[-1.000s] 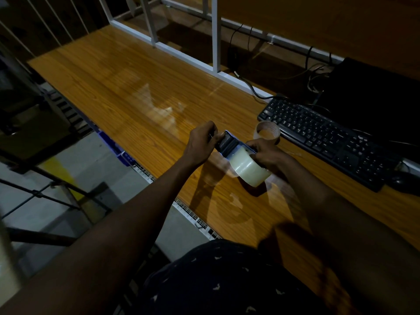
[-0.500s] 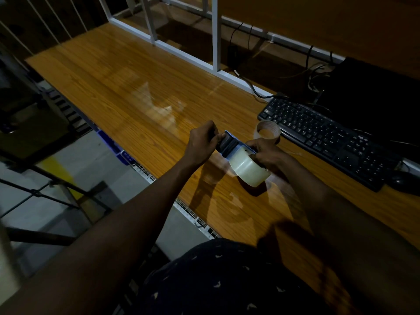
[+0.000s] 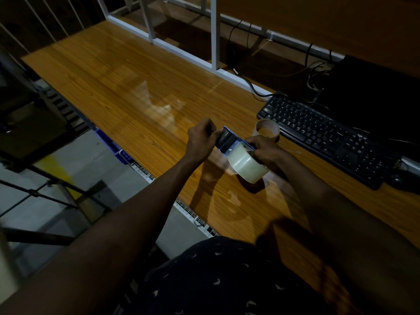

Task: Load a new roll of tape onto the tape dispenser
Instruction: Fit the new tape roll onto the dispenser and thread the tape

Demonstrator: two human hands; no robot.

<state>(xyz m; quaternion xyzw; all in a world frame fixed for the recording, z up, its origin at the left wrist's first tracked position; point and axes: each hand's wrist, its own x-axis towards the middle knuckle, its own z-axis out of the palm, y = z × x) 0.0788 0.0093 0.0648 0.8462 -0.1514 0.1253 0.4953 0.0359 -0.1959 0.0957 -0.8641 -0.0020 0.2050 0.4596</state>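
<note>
Clear tape roll (image 3: 246, 165) sits in the blue tape dispenser (image 3: 229, 142), held just above the wooden desk (image 3: 118, 87). My left hand (image 3: 201, 142) pinches the dispenser's far end; my right hand (image 3: 264, 150) clamps the roll's side. Empty cardboard core (image 3: 267, 130) beside the keyboard (image 3: 329, 137). Risk as I judge it: dim light, so the roll may seat crooked or its loose end stick back.

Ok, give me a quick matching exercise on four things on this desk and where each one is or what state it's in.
Things:
1. clear tape roll
2. empty cardboard core
3. keyboard
4. tape dispenser

Places/states:
A. lying on the desk, far right
B. gripped at its end by the left hand
C. standing on the desk beside the keyboard
D. on the dispenser, under the right hand

Pairs: 1-D, 2-C, 3-A, 4-B
</note>
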